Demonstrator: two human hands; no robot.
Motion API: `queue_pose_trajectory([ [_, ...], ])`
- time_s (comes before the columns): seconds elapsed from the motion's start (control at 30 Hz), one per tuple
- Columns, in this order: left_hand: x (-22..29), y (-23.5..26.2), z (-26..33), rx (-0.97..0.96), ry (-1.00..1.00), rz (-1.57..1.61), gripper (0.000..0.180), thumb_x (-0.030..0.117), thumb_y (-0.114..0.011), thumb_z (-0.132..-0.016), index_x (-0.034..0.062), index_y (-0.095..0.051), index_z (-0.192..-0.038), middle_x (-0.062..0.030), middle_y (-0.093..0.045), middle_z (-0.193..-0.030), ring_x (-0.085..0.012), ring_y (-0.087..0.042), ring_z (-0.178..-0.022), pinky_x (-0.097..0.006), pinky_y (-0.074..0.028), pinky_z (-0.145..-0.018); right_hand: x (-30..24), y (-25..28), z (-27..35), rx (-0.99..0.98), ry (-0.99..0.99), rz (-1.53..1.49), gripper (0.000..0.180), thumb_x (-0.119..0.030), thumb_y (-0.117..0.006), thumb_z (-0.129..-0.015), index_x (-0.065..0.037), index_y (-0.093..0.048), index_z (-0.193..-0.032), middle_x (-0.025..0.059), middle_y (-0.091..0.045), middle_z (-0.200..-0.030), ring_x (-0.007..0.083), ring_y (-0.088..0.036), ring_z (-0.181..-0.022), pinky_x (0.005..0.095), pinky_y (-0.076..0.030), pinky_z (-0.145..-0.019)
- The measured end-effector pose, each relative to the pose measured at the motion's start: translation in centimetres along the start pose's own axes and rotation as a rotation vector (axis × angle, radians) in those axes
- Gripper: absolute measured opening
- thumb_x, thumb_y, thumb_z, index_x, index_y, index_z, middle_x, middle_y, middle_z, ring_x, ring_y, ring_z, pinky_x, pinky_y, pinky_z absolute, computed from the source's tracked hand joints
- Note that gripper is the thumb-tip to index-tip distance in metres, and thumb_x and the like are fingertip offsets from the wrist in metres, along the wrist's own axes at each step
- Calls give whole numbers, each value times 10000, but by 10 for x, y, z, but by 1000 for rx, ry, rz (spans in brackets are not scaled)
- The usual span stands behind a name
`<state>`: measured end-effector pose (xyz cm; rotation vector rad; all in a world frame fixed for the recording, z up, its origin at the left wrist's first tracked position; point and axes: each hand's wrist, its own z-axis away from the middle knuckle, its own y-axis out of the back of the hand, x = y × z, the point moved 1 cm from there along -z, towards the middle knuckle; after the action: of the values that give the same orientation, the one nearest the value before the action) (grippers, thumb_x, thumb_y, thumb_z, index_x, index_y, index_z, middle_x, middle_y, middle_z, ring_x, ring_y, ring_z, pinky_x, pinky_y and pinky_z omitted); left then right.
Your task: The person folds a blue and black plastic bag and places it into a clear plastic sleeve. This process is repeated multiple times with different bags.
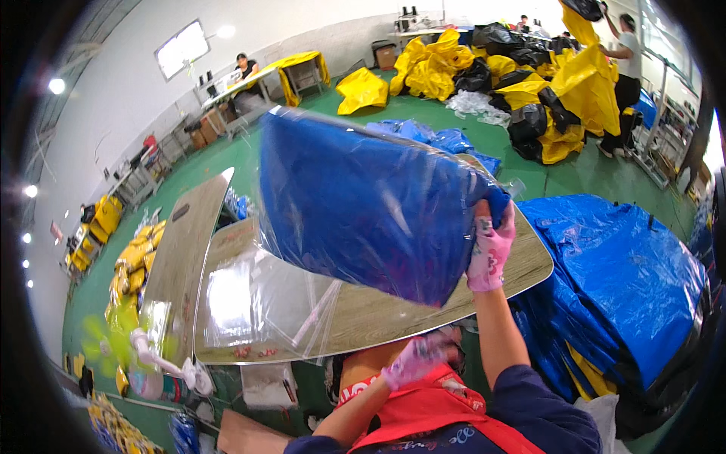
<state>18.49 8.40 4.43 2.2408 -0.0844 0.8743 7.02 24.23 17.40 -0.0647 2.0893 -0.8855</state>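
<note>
A blue folded sheet in a clear plastic bag (pixel 363 204) is held up tilted over the table. Its right-hand corner is gripped by my right hand (pixel 491 253), in a pink patterned glove with the fingertips bare. My left hand (pixel 420 359), gloved alike, hangs low by the table's front edge, in front of my red apron (pixel 423 412). Motion smears its fingers. Beneath the bagged sheet, flat clear plastic bags (pixel 280 303) lie on the wood-patterned table (pixel 378 318).
A large blue sheet pile (pixel 612 265) stands at the right. Blue packages (pixel 446 138) lie beyond the table. Yellow and black sheets (pixel 522 83) are heaped further back, where a person (pixel 626 60) lifts one. A green fan (pixel 110 340) is at the left.
</note>
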Motion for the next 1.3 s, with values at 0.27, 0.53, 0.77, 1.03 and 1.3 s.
queue_pose_trajectory([
  [0.27, 62, 206, -103, 312, 319, -504, 820, 353, -866, -635, 62, -506, -1313, -157, -622, -1163, -305, -588, -1109, -418, -460, -914, -85, -58, 4, -889, 880, 750, 549, -440, -812, -691, -71, -604, -1040, 140, -608, -1014, 346, -583, -954, 401, -475, -843],
  [0.53, 14, 198, -60, 693, 273, -100, 604, 259, -872, -678, 32, -611, -1174, -79, -658, -1129, -201, -648, -964, -328, -510, -875, -48, 6, -28, -399, -713, -218, 372, -238, -682, -902, 42, -621, -1141, 112, -668, -1064, 171, -627, -924, 269, -508, -784],
  [0.77, 27, 195, -52, 872, 386, 133, 428, 355, -512, -987, -18, -614, -1169, -106, -673, -1047, -200, -600, -1048, -333, -446, -964, -33, -29, -21, -284, -135, 83, 257, -196, -602, -952, 39, -693, -999, 48, -694, -898, 108, -615, -842, 234, -476, -810],
  [1.03, 149, 254, -42, 878, 383, 221, 460, 524, -430, -976, 87, -565, -1033, -143, -699, -868, -254, -684, -745, -333, -532, -676, -131, -66, 10, -293, 241, 114, 203, -86, -600, -941, 19, -666, -1102, 88, -697, -818, 134, -657, -697, 236, -518, -647],
  [1.3, -34, 227, -5, 537, 1117, 430, 405, 388, -451, -954, 27, -613, -1042, -112, -713, -978, -175, -619, -723, -319, -505, -643, 68, 20, -7, -587, -349, 455, 143, -128, -609, -914, -39, -666, -818, 72, -674, -684, 158, -625, -599, 292, -492, -556],
])
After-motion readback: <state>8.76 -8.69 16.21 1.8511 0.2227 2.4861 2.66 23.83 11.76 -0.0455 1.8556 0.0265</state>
